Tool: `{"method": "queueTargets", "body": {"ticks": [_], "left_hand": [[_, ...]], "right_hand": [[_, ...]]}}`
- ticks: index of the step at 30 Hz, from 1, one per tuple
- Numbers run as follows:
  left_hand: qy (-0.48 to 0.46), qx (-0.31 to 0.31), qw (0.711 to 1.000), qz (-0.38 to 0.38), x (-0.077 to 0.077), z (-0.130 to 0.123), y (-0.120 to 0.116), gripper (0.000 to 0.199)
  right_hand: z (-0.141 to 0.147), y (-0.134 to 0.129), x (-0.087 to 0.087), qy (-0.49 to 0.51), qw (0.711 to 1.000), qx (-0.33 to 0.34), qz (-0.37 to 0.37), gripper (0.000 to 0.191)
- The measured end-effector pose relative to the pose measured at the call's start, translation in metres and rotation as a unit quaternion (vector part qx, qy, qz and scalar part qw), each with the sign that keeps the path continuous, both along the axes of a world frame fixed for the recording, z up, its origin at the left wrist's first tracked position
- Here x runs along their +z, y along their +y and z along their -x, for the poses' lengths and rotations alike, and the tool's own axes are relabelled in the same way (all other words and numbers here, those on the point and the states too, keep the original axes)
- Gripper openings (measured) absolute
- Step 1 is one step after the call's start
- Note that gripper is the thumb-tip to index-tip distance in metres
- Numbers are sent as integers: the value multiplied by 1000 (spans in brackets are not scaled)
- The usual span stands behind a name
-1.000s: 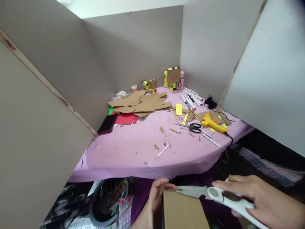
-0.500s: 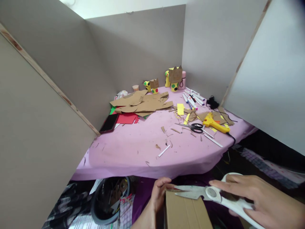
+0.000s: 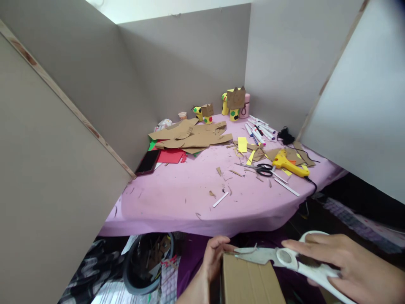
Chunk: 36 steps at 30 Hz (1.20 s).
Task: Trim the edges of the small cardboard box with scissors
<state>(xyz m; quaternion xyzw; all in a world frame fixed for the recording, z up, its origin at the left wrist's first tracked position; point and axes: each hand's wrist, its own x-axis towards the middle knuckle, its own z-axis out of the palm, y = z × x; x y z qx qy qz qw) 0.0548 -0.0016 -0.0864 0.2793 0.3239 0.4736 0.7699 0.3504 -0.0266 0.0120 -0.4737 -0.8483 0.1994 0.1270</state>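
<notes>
My left hand (image 3: pixel 214 261) is closed round the left side and top edge of a brown cardboard box (image 3: pixel 249 278), held low in front of the table. In my right hand (image 3: pixel 335 257) are white-handled scissors (image 3: pixel 286 257), gripped by their loops. Their blades lie along the box's upper edge, nearly closed, with the tips close to my left fingers. A thin sliver of cardboard sticks up by the blades. The lower part of the box runs out of view.
A pink-covered table (image 3: pixel 167 194) holds flat cardboard pieces (image 3: pixel 196 135), a yellow glue gun (image 3: pixel 289 163), black scissors (image 3: pixel 264 169), markers (image 3: pixel 261 128) and a phone (image 3: pixel 148 162). Below stands a bin (image 3: pixel 126 270) with scraps. Grey panels (image 3: pixel 190 59) surround the table.
The scissor blades have come closer together on the box edge, and a thin sliver now stands up beside them. The whole view has shifted slightly; both hands keep their holds.
</notes>
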Motion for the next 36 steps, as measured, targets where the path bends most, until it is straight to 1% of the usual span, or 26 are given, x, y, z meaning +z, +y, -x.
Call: {"method": "queueTargets", "body": {"ticks": [3, 6, 9, 12, 16, 21, 24, 28, 30, 36], "left_hand": [[15, -16, 1000, -4, 11, 3, 0, 47], [34, -35, 999, -9, 28, 10, -4, 36], [47, -49, 998, -13, 44, 16, -8, 26], [56, -60, 996, -16, 54, 18, -10, 23], [61, -69, 995, -22, 63, 19, -11, 21], [59, -71, 995, -29, 69, 19, -12, 19], [58, -70, 995, -31, 69, 20, -13, 18], [56, -69, 996, -31, 67, 22, -13, 20], [56, -67, 996, -30, 66, 22, -13, 19], [57, -63, 996, -29, 64, 23, -12, 17]], "right_hand": [[4, -1, 4, 2, 1000, 5, -10, 54], [12, 1, 14, 10, 1000, 21, -3, 57], [18, 5, 19, 9, 999, 30, 11, 55], [20, 6, 19, 17, 999, 23, 20, 53], [18, 5, 12, 39, 999, 20, 32, 52], [14, 2, 5, 24, 1000, 6, 11, 52], [11, 1, 8, 14, 1000, 12, 13, 56], [7, -2, 12, -5, 1000, 15, 23, 67], [5, -4, 12, -10, 999, 13, 28, 69], [8, -5, 11, 2, 999, 13, 31, 63]]}}
